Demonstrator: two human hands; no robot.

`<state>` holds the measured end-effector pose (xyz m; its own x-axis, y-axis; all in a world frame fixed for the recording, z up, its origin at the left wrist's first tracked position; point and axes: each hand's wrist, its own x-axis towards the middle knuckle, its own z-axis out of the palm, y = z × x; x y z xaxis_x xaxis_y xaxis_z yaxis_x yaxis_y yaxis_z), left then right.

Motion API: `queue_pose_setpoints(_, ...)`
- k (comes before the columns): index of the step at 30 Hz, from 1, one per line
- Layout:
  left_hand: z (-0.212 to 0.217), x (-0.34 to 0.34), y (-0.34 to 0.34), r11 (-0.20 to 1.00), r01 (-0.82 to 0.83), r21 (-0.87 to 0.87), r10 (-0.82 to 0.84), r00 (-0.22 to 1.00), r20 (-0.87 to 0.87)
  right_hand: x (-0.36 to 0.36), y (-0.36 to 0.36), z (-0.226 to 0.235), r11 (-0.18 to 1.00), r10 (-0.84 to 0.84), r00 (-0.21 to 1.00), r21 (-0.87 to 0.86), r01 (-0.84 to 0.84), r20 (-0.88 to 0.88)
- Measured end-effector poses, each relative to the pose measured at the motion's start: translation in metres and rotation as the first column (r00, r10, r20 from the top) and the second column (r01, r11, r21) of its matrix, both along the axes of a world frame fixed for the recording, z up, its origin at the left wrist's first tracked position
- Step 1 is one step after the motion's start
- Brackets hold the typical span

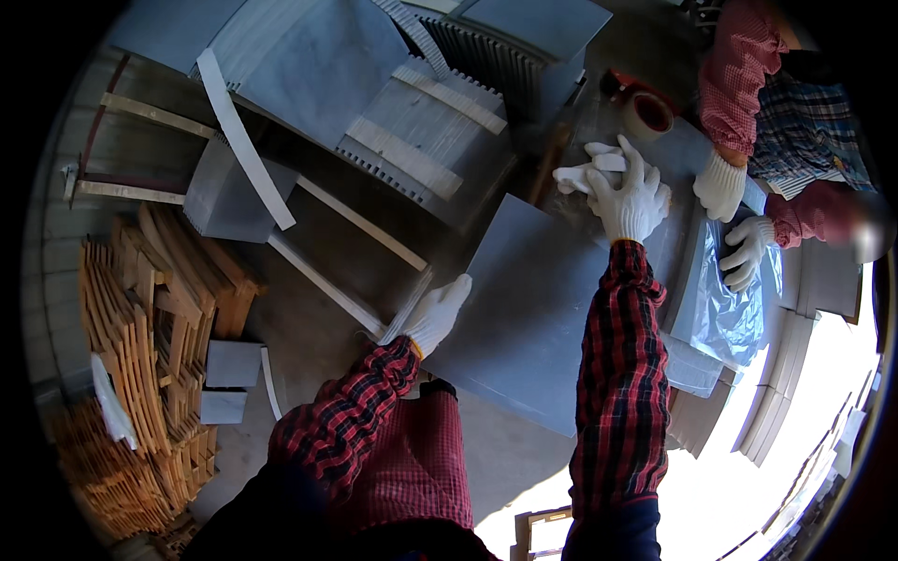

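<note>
My left hand [438, 318], in a white knit glove, is beside the left edge of a large grey sheet [524, 323]. Its fingers are stretched out along that edge. Beyond the sheet's far right corner, my right hand [634, 204] reaches over a small crumpled white bundle [572, 178], also gloved. Its fingers curve round part of the bundle; what the bundle is, I cannot make out. Clear film [582, 201] seems to lie beneath it. To the right, a co-worker's gloved hands [720, 185] are beside a stack wrapped in shiny plastic [725, 313].
A tape roll [647, 114] on a red dispenser lies past my right hand. Grey slotted panels [412, 131] are stacked at the far side. Wooden frames [150, 327] are piled at the left. Pale rails [327, 280] run near my left hand. Bright sunlight falls at lower right.
</note>
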<state>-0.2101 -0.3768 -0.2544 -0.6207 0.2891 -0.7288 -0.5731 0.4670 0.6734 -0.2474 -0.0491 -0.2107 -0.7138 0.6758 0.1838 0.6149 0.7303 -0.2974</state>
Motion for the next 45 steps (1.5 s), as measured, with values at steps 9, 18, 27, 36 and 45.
queue_pose_setpoints(9,0.049,-0.007,0.04,0.997,0.002,-0.078,0.004,0.997,0.082,0.029,0.072,-0.001,0.938,0.007,0.974,-0.335,-0.085,-0.228)
queue_pose_setpoints(18,0.029,-0.005,0.041,0.993,0.035,-0.108,-0.039,0.998,-0.038,0.007,0.087,0.034,0.895,-0.272,0.847,-0.442,0.049,-0.457)
queue_pose_setpoints(27,0.051,-0.016,0.038,0.993,0.09,-0.076,-0.08,0.989,0.121,0.184,-0.055,0.054,0.968,0.042,0.951,-0.224,-0.115,-0.306)
queue_pose_setpoints(36,-0.057,0.017,-0.026,0.945,-0.271,0.18,0.153,0.858,0.49,0.128,-0.083,-0.037,0.997,-0.055,0.977,0.066,0.043,0.206)
queue_pose_setpoints(45,0.01,0.039,-0.036,0.737,-0.553,0.388,0.143,0.689,0.711,0.027,-0.135,-0.013,0.913,0.407,0.909,0.051,-0.404,-0.088)
